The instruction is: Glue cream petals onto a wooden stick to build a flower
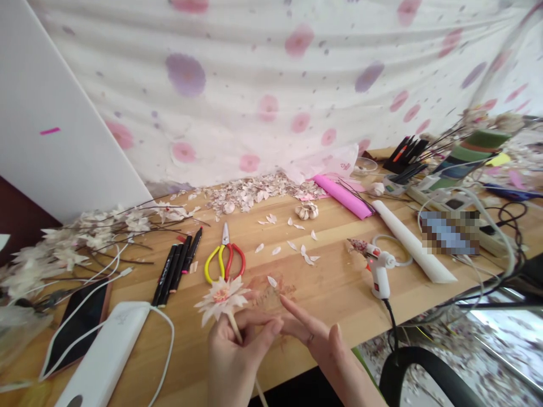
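A handmade flower (221, 298) with pale pointed petals and a pinkish centre sits on top of a thin wooden stick (260, 392). My left hand (235, 359) is closed around this stick, just below the petals. Beside it, my right hand (326, 347) has its index finger stretched out and its thumb raised. Its other fingers lie close to the left hand's fingertips; whether they touch is unclear. No object shows in the right hand. Just beyond the flower are scissors (225, 254) with one yellow and one red handle. A loose petal (272, 281) lies ahead of my hands.
On the right stands a white glue gun (380, 277), its cord running off the table edge. Behind it lie a white paper roll (411, 240) and a pink roll (343, 196). Petals (258, 192) are heaped at the back. Black markers (178, 265) and a white power strip (108, 350) occupy the left.
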Demonstrator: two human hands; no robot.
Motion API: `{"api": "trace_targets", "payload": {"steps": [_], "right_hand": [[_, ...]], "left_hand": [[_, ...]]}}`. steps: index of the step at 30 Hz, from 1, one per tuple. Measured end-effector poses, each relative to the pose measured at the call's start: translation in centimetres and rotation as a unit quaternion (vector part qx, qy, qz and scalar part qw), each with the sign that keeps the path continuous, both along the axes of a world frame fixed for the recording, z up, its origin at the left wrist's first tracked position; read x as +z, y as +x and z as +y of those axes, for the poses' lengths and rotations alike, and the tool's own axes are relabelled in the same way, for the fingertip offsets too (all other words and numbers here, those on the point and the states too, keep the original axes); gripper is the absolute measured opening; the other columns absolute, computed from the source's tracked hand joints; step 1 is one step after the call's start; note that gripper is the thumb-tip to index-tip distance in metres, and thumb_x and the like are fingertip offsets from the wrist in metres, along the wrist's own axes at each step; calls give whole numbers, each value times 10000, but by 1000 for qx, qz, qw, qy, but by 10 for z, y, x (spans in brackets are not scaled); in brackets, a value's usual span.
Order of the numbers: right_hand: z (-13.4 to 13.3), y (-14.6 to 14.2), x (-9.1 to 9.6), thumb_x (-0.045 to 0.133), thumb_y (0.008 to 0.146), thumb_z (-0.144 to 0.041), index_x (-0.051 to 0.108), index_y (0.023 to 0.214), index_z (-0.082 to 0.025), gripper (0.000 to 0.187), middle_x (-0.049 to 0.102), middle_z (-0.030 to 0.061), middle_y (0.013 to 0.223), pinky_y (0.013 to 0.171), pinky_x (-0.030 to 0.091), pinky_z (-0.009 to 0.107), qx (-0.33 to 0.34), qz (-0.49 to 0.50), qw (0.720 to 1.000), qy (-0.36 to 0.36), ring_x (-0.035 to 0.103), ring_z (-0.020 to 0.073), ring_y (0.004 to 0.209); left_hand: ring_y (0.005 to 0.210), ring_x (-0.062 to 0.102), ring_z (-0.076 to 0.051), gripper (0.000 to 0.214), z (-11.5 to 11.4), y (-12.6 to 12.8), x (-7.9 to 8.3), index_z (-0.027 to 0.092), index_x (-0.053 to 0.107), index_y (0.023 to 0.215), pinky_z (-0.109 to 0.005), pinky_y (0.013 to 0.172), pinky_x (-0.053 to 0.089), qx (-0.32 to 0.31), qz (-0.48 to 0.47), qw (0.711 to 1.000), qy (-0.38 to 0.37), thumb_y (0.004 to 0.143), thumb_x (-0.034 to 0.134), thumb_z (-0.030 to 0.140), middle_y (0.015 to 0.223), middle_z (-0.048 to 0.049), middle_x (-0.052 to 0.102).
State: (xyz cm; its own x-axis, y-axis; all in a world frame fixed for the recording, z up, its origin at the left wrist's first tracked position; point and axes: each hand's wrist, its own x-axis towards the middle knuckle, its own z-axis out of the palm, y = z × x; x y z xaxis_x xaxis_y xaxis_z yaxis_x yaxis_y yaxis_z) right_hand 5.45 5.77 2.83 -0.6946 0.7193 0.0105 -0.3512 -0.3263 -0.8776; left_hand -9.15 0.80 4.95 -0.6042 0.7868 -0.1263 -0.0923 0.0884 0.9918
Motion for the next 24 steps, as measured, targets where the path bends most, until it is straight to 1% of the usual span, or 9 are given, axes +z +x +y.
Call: {"api": "trace_targets", "payload": {"steps": [3, 7, 12, 15, 17, 19, 21, 22, 24], "right_hand": [[-1, 3, 4, 288, 893, -812, 567, 1381, -421, 686, 685, 63, 1316, 1107, 287, 640, 7, -30, 999, -10, 571, 357, 1295], [-6, 3, 12, 289, 912, -791, 610, 1351, -388, 677, 656, 60, 1359, 1093, 337, 563, 36, -13, 998, -48, 532, 334, 1336], [-11, -2, 22, 303, 933, -758, 667, 1302, -335, 669, 574, 44, 1458, 1059, 402, 443, 60, 46, 994, -78, 552, 286, 1287], [-11, -2, 30, 266, 927, -774, 638, 1349, -291, 741, 529, 67, 1498, 1079, 390, 441, 82, 54, 992, -77, 525, 303, 1317], [-11, 0, 34, 252, 917, -787, 603, 1387, -273, 780, 480, 72, 1536, 1091, 382, 455, 94, 44, 992, -66, 483, 324, 1360], [-11, 5, 34, 247, 906, -802, 592, 1397, -281, 794, 450, 59, 1556, 1092, 386, 464, 99, 28, 993, -53, 477, 330, 1367], [-11, 11, 31, 249, 923, -782, 630, 1357, -292, 757, 495, 58, 1525, 1095, 389, 479, 79, -9, 996, -45, 521, 323, 1323], [-11, 15, 28, 288, 940, -753, 662, 1318, -293, 703, 551, 68, 1479, 1094, 389, 486, 54, -45, 997, -37, 550, 317, 1288], [-10, 20, 22, 464, 952, -649, 742, 1178, -290, 507, 696, 87, 1290, 1049, 428, 471, -22, -134, 991, -8, 618, 299, 1176]], "left_hand": [[451, 376, -60, 213, -2, -5, -4, 218, 782, 712, -218, 449, 370, 17, -29, 999, 27, 602, 901, 357, 739, -17, 684], [438, 393, -56, 187, -5, -4, -2, 210, 781, 691, -203, 435, 407, 42, -14, 998, 40, 623, 890, 346, 741, -21, 707], [458, 535, -102, 96, -6, -2, 6, 226, 783, 714, -206, 451, 490, 21, 75, 996, 42, 683, 843, 293, 705, -25, 751], [578, 670, -168, 65, -8, -2, 1, 232, 787, 773, -248, 553, 573, 3, 140, 989, 50, 745, 793, 290, 751, -42, 785], [678, 723, -211, 77, -9, -2, -4, 229, 783, 808, -279, 624, 597, -6, 155, 987, 48, 770, 773, 295, 797, -56, 799], [705, 735, -225, 105, -10, -2, -9, 220, 772, 829, -279, 625, 592, -7, 138, 990, 39, 774, 777, 310, 792, -58, 797], [675, 719, -200, 153, -8, -1, -9, 213, 752, 842, -256, 603, 579, -1, 82, 996, 30, 763, 794, 337, 780, -49, 783], [668, 708, -183, 177, -7, 0, -8, 210, 738, 847, -246, 613, 576, 2, 41, 999, 28, 757, 803, 349, 772, -40, 770], [619, 663, -134, 237, -4, 1, -4, 207, 707, 849, -213, 599, 554, 6, -51, 998, 29, 724, 835, 363, 741, -12, 735]]}}
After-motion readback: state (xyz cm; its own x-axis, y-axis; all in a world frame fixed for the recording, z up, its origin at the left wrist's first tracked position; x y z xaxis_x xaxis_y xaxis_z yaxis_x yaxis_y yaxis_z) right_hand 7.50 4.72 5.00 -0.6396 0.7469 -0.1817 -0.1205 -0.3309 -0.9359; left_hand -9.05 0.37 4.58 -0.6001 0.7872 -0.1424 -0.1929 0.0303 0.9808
